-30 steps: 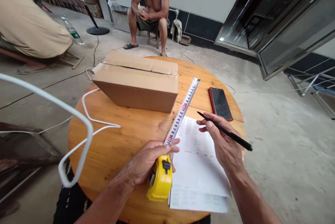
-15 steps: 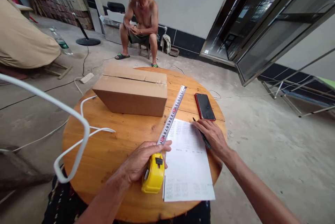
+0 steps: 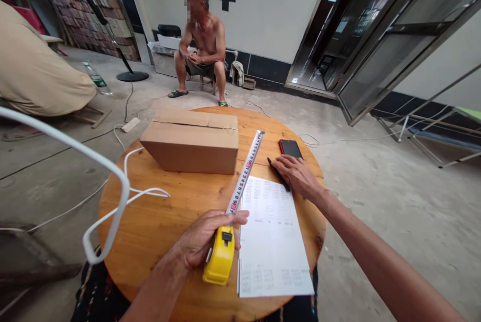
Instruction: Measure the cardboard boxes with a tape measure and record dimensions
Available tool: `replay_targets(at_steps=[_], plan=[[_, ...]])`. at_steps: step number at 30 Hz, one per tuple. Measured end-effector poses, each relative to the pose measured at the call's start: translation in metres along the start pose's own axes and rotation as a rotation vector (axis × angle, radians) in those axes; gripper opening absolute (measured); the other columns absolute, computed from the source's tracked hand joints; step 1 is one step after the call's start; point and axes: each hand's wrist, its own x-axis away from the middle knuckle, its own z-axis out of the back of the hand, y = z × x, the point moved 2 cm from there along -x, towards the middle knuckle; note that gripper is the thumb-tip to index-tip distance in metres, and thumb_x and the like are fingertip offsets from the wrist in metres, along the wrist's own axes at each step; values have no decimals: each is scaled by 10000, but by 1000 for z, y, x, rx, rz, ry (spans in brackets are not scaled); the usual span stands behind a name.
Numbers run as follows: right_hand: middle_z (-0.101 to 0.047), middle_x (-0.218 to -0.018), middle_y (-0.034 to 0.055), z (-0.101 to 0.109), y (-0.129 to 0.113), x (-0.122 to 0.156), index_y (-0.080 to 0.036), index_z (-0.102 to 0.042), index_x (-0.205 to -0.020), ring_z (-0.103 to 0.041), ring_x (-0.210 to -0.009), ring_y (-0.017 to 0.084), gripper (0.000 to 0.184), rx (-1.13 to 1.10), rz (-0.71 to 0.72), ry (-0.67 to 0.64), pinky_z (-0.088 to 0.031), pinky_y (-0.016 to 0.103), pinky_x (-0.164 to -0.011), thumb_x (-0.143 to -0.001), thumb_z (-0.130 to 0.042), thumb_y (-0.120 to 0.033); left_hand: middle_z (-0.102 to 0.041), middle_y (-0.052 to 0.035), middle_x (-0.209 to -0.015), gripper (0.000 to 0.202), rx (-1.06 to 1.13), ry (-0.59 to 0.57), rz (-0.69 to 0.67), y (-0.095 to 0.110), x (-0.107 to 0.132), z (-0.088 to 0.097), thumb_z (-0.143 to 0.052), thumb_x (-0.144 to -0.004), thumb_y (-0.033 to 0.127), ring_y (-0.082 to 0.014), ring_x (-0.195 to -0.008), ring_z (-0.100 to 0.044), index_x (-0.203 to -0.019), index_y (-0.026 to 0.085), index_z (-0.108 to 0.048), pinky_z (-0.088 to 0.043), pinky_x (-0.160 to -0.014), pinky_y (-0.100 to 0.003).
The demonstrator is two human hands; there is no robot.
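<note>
My left hand (image 3: 210, 234) grips a yellow tape measure (image 3: 221, 257) above the near part of the round wooden table. Its blade (image 3: 246, 169) is drawn out, slanting away between a cardboard box and the paper sheets. With its palm down, my right hand (image 3: 300, 176) has a black pen (image 3: 278, 174) under its fingers, at the upper right of the sheets. Those fingertips are close to a red-edged phone (image 3: 290, 148), partly covering its near end. The printed paper (image 3: 272, 247) lies between my hands. The closed cardboard box (image 3: 193, 144) sits beyond my left hand.
A white bent tube (image 3: 126, 201) and a white cable (image 3: 150, 191) are at the left of the wooden table (image 3: 150, 242). Across the floor a person (image 3: 203, 51) sits on a stool. A plastic bottle (image 3: 97, 78) and a stand base (image 3: 132, 76) are at far left.
My right hand has moved forward and left with the pen, now covering part of the phone. My left hand still holds the tape measure, blade out. The view has tilted up slightly.
</note>
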Motion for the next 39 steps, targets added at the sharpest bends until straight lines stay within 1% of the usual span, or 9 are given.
replay_targets(at_steps=[4,9,13,16,21,24,29,33,39], plan=[[-652,-1090,109,8,-10,21,-159,-609,-1133,-581,-943,221,313,36,-237,49,-387,317,-772,-931,-371,-188,-657,-92,-532,325,4,-8,0,0,0,0,-490,-880,197,-113,-471,-584,-1059,-25,-646,-427,-480,-188],[-676,-808,71,6,-27,24,-188,-671,-934,-608,-760,213,208,57,-384,12,-356,299,-652,-884,-482,-258,-665,-88,-561,312,5,1,2,-1,-1,-1,-520,-865,217,-114,-466,-590,-1033,-8,-657,-429,-472,-192],[-681,-806,70,10,-27,18,-192,-679,-869,-619,-726,200,163,36,-473,0,-333,280,-587,-836,-520,-207,-678,-108,-593,292,-6,4,-11,0,1,-1,-534,-843,216,-121,-488,-605,-965,-8,-677,-442,-484,-198],[-685,-845,50,21,-34,30,-212,-665,-957,-633,-732,183,211,10,-535,19,-339,265,-557,-864,-482,-258,-666,-94,-556,296,-5,-2,-18,-1,1,0,-553,-828,221,-124,-478,-596,-969,-7,-677,-441,-477,-201],[-677,-867,15,21,-80,74,-237,-637,-1005,-638,-692,152,223,-186,-535,14,-404,246,-578,-869,-470,-294,-668,-76,-566,344,20,-17,-11,-5,-1,3,-608,-789,271,-144,-501,-615,-1007,12,-670,-458,-505,-225],[-665,-901,48,13,-102,92,-223,-632,-1020,-640,-746,191,245,-192,-531,23,-433,280,-601,-890,-442,-308,-673,-71,-576,372,20,-18,-21,-5,-1,4,-639,-763,294,-146,-508,-618,-1014,21,-670,-457,-517,-227],[-612,-1134,129,16,-119,111,-220,-605,-1123,-588,-984,290,321,-149,-434,193,-459,424,-790,-863,-493,-372,-667,-78,-540,400,7,-17,-45,-6,3,6,-645,-759,335,-143,-496,-605,-1005,21,-677,-429,-505,-220],[-415,-1419,126,14,-141,123,-264,-468,-1331,-382,-1272,361,558,-158,-283,81,-394,525,-923,-826,-529,-495,-663,-84,-522,428,2,-17,-69,-7,6,7,-628,-779,343,-134,-476,-583,-1047,12,-665,-409,-493,-216],[-400,-1437,136,4,-146,101,-239,-457,-1354,-289,-1334,370,566,-129,-334,14,-346,546,-982,-850,-495,-495,-660,-76,-526,431,1,-20,-64,-7,7,6,-600,-803,352,-122,-456,-565,-1083,31,-661,-382,-462,-200]])
